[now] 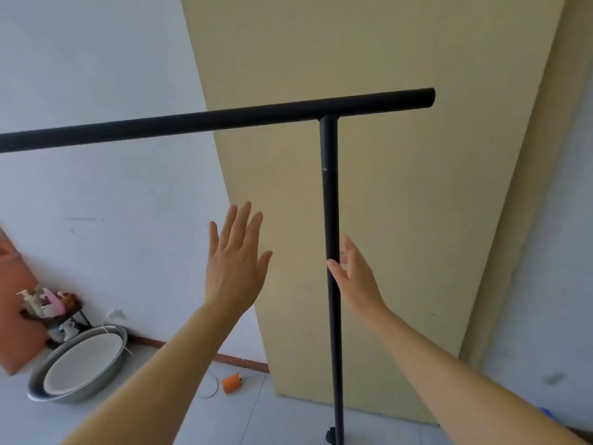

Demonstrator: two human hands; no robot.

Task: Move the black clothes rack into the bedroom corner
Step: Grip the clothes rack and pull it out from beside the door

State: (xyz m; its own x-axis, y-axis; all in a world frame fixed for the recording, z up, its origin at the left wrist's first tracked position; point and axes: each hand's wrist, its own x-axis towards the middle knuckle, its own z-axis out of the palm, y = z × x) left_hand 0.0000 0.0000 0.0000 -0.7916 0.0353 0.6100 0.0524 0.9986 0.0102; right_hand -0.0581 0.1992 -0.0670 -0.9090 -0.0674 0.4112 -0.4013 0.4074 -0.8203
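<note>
The black clothes rack (330,194) stands in front of me, its top bar running from the left edge to the upper right and its upright post dropping to a caster at the bottom edge. My left hand (236,261) is raised flat with fingers spread, left of the post and not touching it. My right hand (356,274) is open just right of the post, thumb resting against it, fingers not wrapped around.
A yellow door (401,220) stands behind the rack beside a white wall. On the floor at left lie a metal basin (38,379), a small rack of bottles (51,305) and an orange cylinder (231,382).
</note>
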